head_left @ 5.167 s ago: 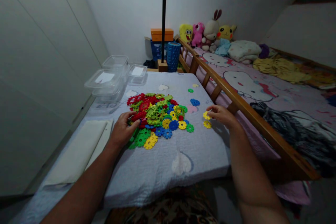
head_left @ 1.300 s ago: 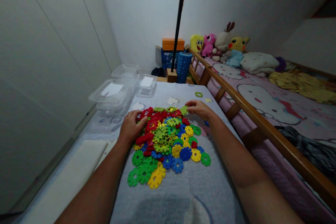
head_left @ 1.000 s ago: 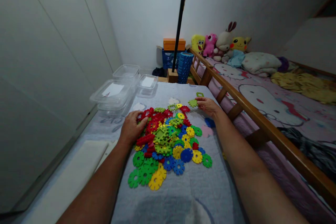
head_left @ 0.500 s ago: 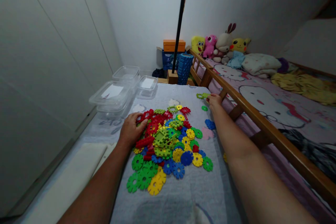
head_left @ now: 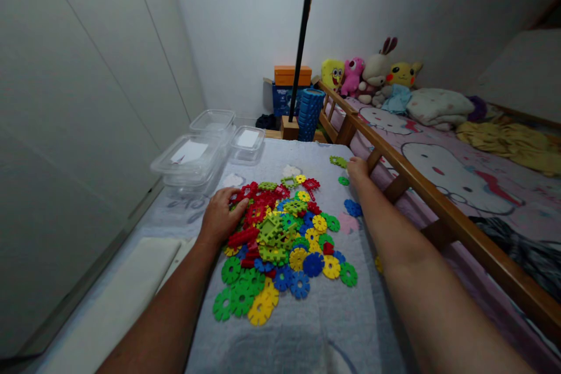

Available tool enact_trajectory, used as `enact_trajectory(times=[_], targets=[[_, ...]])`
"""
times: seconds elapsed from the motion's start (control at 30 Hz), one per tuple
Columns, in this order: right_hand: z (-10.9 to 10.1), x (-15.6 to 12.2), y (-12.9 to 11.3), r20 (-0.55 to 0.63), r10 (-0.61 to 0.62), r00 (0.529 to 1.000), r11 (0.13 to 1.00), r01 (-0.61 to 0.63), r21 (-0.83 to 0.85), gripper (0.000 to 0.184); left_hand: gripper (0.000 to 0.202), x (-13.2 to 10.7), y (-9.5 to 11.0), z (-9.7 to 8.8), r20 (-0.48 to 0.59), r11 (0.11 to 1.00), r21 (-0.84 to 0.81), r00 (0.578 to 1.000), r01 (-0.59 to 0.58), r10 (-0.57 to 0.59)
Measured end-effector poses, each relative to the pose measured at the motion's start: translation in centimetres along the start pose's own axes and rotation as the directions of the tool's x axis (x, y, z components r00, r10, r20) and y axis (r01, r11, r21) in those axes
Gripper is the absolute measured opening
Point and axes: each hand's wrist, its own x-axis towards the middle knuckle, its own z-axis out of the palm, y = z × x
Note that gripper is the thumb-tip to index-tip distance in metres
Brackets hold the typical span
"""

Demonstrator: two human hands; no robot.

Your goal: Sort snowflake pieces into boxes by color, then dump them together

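A heap of plastic building pieces lies on the cloth-covered table: red pieces [head_left: 244, 238], light green lattice pieces [head_left: 270, 231], and notched discs in green [head_left: 242, 298], yellow [head_left: 260, 308] and blue [head_left: 300, 284]. My left hand [head_left: 219, 215] rests against the heap's left edge with thumb and fingers apart, touching red pieces. At the table's far right, my right hand [head_left: 358, 168] is closed, its fingertips turned away, beside a light green piece [head_left: 338, 161]. What it holds, if anything, is hidden. Close by are a small green disc [head_left: 343, 181] and blue discs [head_left: 352, 207].
Clear plastic boxes [head_left: 188, 158] with lids stand at the back left. A wooden bed rail [head_left: 394, 155] runs along the table's right side. Behind the far edge, a black pole [head_left: 301, 41] rises from a wooden block [head_left: 290, 128] beside a blue foam roller [head_left: 311, 114].
My right hand has shifted slightly right, away from the light green piece its fingers were on; more of that piece's right end is clear of the hand. My left hand stays put.
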Motion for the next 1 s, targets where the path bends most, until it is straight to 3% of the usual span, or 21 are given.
enact_trajectory(times=[0.1, 0.2, 0.3, 0.37, 0.47, 0.63, 0.7, 0.8, 0.9, 1.0], targets=[[0.7, -1.0, -1.2, -0.002, -0.017, 1.0, 0.999, 0.017, -0.036, 0.029, 0.048, 0.0, -0.1, 0.1, -0.006, 1.0, 0.006, 1.0, -0.005, 0.005], [2.4, -2.8, -3.0, 0.14, -0.105, 0.985, 0.993, 0.111, -0.032, 0.023, 0.048, 0.0, -0.2, 0.1, -0.02, 1.0, 0.018, 1.0, -0.01, 0.01], [4.2, -4.9, -4.8, 0.371, -0.269, 0.889, 0.938, 0.329, -0.108, 0.024, 0.047, 0.1, -0.3, 0.2, -0.026, 1.0, 0.018, 1.0, -0.006, 0.006], [5.3, -6.0, -5.7, 0.439, -0.299, 0.847, 0.887, 0.417, -0.199, 0.026, 0.046, 0.1, -0.3, 0.2, -0.026, 1.0, 0.014, 1.0, -0.005, 0.006], [6.5, -6.9, -6.4, 0.436, -0.267, 0.86, 0.86, 0.416, -0.294, 0.024, 0.045, 0.1, -0.3, 0.2, -0.027, 1.0, 0.008, 1.0, -0.009, 0.009], [7.3, -7.5, -6.9, 0.416, -0.254, 0.873, 0.872, 0.393, -0.293, 0.027, 0.046, 0.1, -0.2, 0.2, -0.026, 1.0, -0.003, 1.0, -0.006, 0.006], [7.0, -7.6, -6.9, 0.409, -0.257, 0.876, 0.889, 0.38, -0.254, 0.03, 0.046, 0.1, -0.2, 0.2, -0.022, 1.0, -0.004, 1.0, -0.001, 0.001], [5.4, -7.9, -6.8, 0.383, -0.26, 0.887, 0.95, 0.306, -0.065, 0.023, 0.047, 0.1, -0.2, 0.2, -0.016, 1.0, 0.0, 1.0, 0.001, -0.001], [2.2, -8.4, -6.2, 0.353, -0.241, 0.904, 0.967, 0.19, 0.172, 0.011, 0.047, 0.2, -0.3, 0.1, -0.004, 1.0, 0.004, 1.0, -0.001, 0.001], [-1.8, -9.6, -5.0, 0.365, -0.205, 0.908, 0.946, 0.088, 0.313, 0.016, 0.046, 0.2, -0.3, 0.1, 0.003, 1.0, 0.014, 1.0, -0.004, 0.004]])
